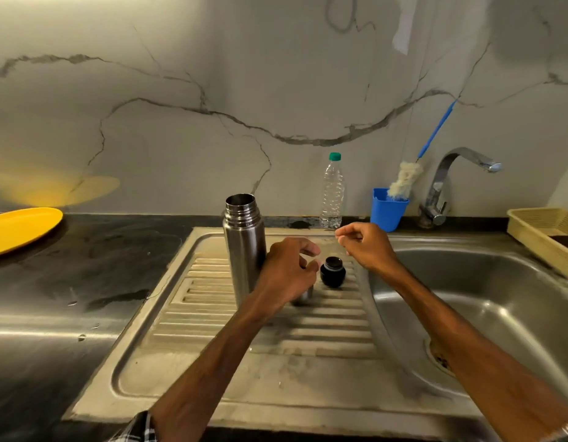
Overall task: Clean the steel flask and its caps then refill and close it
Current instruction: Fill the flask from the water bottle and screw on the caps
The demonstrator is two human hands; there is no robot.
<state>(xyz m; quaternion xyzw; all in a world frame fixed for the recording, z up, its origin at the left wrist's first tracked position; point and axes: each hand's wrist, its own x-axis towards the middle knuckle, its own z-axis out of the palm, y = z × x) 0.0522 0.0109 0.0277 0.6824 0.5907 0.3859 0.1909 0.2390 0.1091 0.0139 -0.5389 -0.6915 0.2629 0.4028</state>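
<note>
The steel flask (244, 247) stands upright and uncapped on the ribbed drainboard (244, 362). Just to its right my left hand (287, 275) hovers with loosely curled fingers. It hides most of a steel outer cap (303, 296), and only the cap's lower edge shows under the palm. A small black inner cap (332, 272) sits on the ribs to the right of that hand. My right hand (367, 247) is raised above and to the right of the black cap. Its fingers are loosely curled with nothing visible in them.
A clear plastic water bottle (332, 193) with a green lid stands at the back wall. A blue cup (388, 210) holding a bottle brush (403, 178) sits beside the tap (442, 186). The sink basin (467, 298) lies right, a beige basket (544, 237) far right, a yellow plate (18, 228) far left.
</note>
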